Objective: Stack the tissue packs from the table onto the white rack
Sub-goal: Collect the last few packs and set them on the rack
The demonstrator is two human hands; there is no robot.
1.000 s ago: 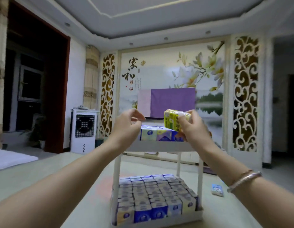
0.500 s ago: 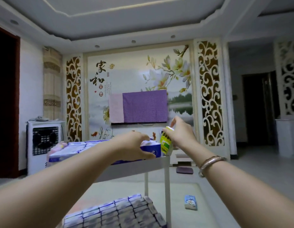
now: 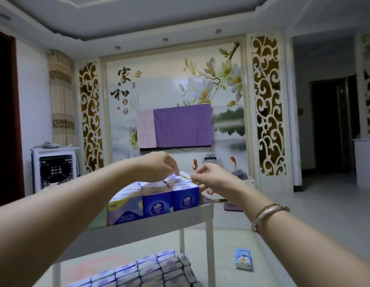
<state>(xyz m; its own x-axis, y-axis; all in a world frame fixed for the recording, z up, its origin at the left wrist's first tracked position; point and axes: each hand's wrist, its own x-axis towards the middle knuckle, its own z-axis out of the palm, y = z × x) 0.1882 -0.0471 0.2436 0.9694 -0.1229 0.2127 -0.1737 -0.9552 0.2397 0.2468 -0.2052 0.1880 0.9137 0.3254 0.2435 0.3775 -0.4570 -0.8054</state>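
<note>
Both arms reach forward over the top shelf of the white rack [image 3: 159, 221], where tissue packs [image 3: 157, 195] stand packed tight in rows. The nearest row shows three fronts side by side: a pale lilac one on the left and two dark blue ones to its right, the rightmost pack sitting at the shelf's right edge.

The left hand [image 3: 157, 168] hangs over the far part of the top rows, fingers curled downward with the fingertips touching the tops of the packs; it rests on them rather than gripping any. The right hand [image 3: 211, 179] comes in from the right at the far right corner of the stack, thumb and forefinger pinched together against the edge of a light-coloured pack [image 3: 185, 175] there — whether they actually hold that pack I cannot tell, since the spot is small and blurred. A metal bangle [image 3: 267, 215] circles the right wrist.

The lower shelf [image 3: 151, 270] of the rack, seen near the bottom edge, is covered with more packs laid in rows. On the floor to the right of the rack, well apart from it, lies a single blue pack [image 3: 243, 258]. A wall-mounted screen draped in purple cloth [image 3: 183, 125] sits on the far wall, and a white cooler unit [image 3: 55, 168] stands at far left.
</note>
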